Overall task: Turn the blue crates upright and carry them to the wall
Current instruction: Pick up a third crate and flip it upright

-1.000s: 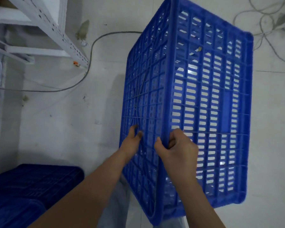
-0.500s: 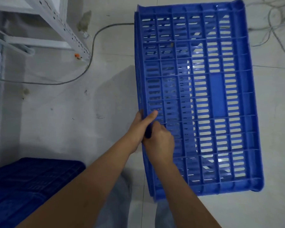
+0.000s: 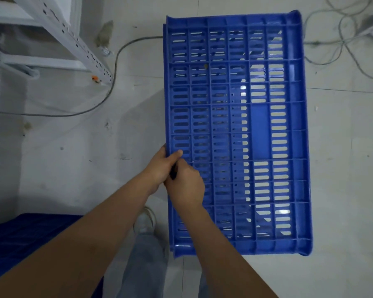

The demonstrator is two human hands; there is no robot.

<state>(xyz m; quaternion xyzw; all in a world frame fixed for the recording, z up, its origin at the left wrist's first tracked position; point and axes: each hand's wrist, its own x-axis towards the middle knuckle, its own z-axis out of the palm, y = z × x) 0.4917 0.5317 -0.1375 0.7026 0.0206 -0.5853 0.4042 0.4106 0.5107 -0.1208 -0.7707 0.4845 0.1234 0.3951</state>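
While both hands, left point(image 3: 159, 166) and right point(image 3: 186, 183), have fingers clamped on the crate point(image 3: 289, 136) edge at centre frame, it seems mid-turn, carrying undone, another crate point(image 3: 26, 237) waiting lower left.

Pale floor point(image 3: 63, 168) below, scuffed and stained. A grey cable point(image 3: 108, 97) snakes past the white perforated shelving post point(image 3: 73, 39). Tangled wires point(image 3: 340, 39) lie top right.

No readable text or labels
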